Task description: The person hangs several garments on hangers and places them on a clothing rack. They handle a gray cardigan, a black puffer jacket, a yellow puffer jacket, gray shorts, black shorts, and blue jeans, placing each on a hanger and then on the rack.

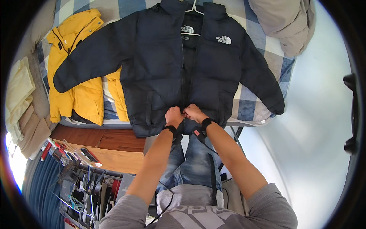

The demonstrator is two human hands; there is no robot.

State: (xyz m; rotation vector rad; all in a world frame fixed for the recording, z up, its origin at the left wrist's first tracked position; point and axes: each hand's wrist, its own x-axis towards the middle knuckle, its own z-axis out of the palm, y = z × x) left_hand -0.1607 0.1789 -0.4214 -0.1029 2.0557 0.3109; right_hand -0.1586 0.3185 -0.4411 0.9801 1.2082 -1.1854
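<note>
A black North Face puffer jacket (160, 65) lies spread, front up, over a bed edge with its sleeves out to both sides. Its front zipper (182, 57) is undone from collar to waist. At the lower front, my left hand (173, 115) pinches the jacket's left-hand front edge beside the zipper. My right hand (195, 112) meets it there, fingers closed on the opposite front edge. The fingers hide the zipper's bottom end. A white hanger (195, 8) sits inside the collar, its hook pointing away from me.
A yellow puffer jacket (85, 94) lies partly under the black sleeve. The bed bears a checked blanket (247, 106) and a bunched beige cover (283, 20). A wooden cabinet (120, 156) and a rack of hangers (91, 194) stand at lower left. A white wall (317, 114) bounds the right.
</note>
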